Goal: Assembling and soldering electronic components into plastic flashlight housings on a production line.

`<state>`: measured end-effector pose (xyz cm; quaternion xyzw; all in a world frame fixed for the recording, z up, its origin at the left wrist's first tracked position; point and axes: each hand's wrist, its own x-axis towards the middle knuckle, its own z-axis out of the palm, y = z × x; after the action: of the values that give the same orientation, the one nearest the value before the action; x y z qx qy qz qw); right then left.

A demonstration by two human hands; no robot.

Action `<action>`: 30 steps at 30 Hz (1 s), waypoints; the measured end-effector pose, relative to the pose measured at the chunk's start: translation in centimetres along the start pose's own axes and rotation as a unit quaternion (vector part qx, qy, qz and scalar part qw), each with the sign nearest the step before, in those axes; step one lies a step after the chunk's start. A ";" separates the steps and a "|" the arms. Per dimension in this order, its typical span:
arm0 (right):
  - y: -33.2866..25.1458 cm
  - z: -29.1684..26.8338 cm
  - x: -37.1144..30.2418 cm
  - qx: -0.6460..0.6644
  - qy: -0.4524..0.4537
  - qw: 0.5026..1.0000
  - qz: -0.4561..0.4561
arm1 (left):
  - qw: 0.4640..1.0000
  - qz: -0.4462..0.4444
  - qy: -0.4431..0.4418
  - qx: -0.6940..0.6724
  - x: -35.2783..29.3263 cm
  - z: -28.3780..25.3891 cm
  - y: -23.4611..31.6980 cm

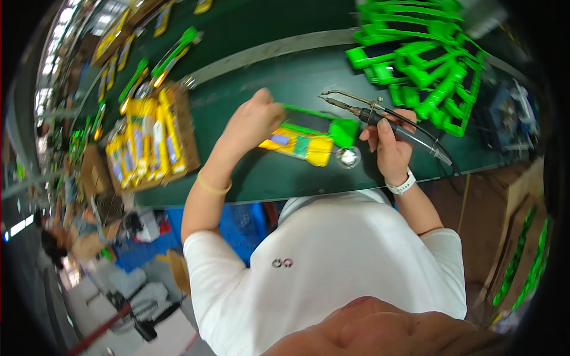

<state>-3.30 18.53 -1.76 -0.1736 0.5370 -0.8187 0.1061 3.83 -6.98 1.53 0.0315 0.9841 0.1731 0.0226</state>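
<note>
My right hand [392,148] is closed around the black handle of a soldering iron [371,116]. A thin brass-coloured tube runs along the iron, whose tip points left over the table. My left hand [256,117] is closed at the left end of a green plastic frame [309,111]; what its hidden fingers pinch, I cannot make out. Just below the frame lies a yellow flat pack [317,149] with a green and a purple patch. A green block [343,132] forms the frame's right end, beside a round shiny clear disc [348,157].
Several green plastic frames [424,65] are heaped at the back right. On the left, a cardboard box [189,133] holds yellow packs. Green-and-yellow pieces [175,56] lie past a grey rail [267,48]. The iron's cable hangs over the table's near edge. Another person [74,237] sits far left.
</note>
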 end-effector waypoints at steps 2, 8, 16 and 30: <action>-1.3 -2.5 0.6 0.050 0.024 0.995 -0.077 | 1.000 -0.009 -0.004 0.000 -0.1 -0.3 0.5; -7.5 -10.1 2.9 -0.060 0.121 0.963 -0.234 | 1.000 -0.020 -0.009 -0.022 -0.4 -0.7 0.6; -9.9 -7.4 11.4 -0.300 -0.084 0.947 -0.080 | 1.000 -0.023 -0.016 -0.005 -0.1 -0.7 1.0; -2.6 6.8 6.4 -0.156 -0.233 0.959 -0.027 | 0.999 -0.024 -0.023 -0.024 -0.3 -0.4 -0.1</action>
<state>-6.47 11.55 4.14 -0.3887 0.6133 -0.6643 0.1778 4.09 -7.28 1.91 0.0114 0.9794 0.1953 0.0505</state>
